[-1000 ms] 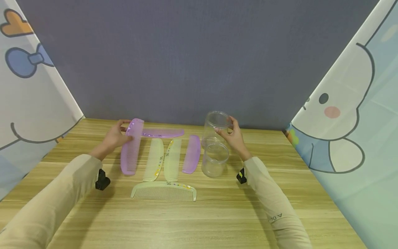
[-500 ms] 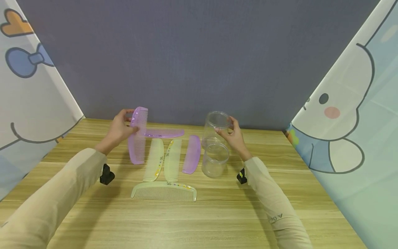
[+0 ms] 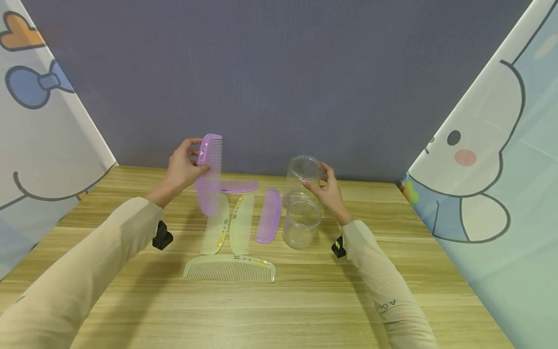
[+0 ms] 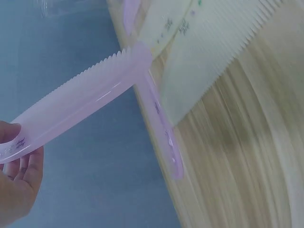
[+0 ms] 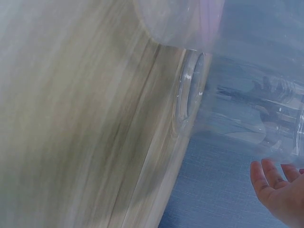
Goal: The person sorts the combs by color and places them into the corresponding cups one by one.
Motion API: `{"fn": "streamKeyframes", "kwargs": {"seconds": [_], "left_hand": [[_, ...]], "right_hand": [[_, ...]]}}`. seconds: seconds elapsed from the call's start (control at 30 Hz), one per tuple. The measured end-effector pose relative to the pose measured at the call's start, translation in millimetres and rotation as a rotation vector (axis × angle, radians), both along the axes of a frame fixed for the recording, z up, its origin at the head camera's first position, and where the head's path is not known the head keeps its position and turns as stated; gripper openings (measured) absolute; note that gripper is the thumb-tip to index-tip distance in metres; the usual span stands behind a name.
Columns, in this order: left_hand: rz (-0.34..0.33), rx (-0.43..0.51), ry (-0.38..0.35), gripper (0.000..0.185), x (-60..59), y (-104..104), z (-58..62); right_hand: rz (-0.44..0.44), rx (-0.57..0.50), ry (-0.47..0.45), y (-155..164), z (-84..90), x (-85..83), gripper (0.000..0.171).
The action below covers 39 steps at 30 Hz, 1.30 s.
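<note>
My left hand (image 3: pixel 180 167) pinches a purple comb (image 3: pixel 213 152) by its spine, thumb in front. The comb is raised, teeth facing right, its lower end over a light green comb (image 3: pixel 213 232) and the left part of a flat purple comb (image 3: pixel 239 186). In the left wrist view, the held comb (image 4: pixel 80 102) slants away from the fingers. At the right, my right hand (image 3: pixel 328 191) holds a clear plastic jar (image 3: pixel 296 180) by its side near the rim. Another clear jar (image 3: pixel 298 235) stands just in front, partly overlapping it.
A second light green comb (image 3: pixel 242 225) lies beside the first. Below them a third green comb (image 3: pixel 230 264) lies crosswise, teeth toward me. Another purple comb (image 3: pixel 271 215) lies left of the jars. A dark grey panel (image 3: pixel 279 87) stands behind the wooden table (image 3: pixel 279 315).
My left hand has lifted the purple comb and carried it right and upward, from the left side to above the other combs. The right hand and both jars have stayed put.
</note>
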<state>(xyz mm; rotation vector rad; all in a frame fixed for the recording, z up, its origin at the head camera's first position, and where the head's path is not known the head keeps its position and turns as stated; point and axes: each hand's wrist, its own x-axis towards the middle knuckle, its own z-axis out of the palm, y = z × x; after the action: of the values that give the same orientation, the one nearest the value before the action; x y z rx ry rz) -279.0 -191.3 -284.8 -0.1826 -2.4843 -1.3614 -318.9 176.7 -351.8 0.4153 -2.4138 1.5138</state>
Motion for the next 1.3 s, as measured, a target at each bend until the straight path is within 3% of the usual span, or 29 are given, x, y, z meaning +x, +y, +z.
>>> {"fn": "streamKeyframes", "kwargs": {"seconds": [0.33, 0.7, 1.03, 1.3], "left_hand": [[-0.015, 0.089, 0.029, 0.065, -10.3, 28.6, 3.0], [-0.04, 0.189, 0.135, 0.06, -22.1, 62.3, 8.6], [-0.098, 0.338, 0.277, 0.058, -29.5, 93.0, 22.5], [-0.099, 0.473, 0.341, 0.056, -34.7, 114.2, 36.4]], "right_hand": [[0.001, 0.009, 0.006, -1.0, 0.1, 0.0, 0.084], [0.004, 0.015, 0.011, -0.5, -0.9, -0.8, 0.083], [-0.003, 0.008, 0.016, -0.3, -0.8, -0.3, 0.083], [-0.005, 0.015, 0.012, -0.7, -0.8, 0.2, 0.084]]}}
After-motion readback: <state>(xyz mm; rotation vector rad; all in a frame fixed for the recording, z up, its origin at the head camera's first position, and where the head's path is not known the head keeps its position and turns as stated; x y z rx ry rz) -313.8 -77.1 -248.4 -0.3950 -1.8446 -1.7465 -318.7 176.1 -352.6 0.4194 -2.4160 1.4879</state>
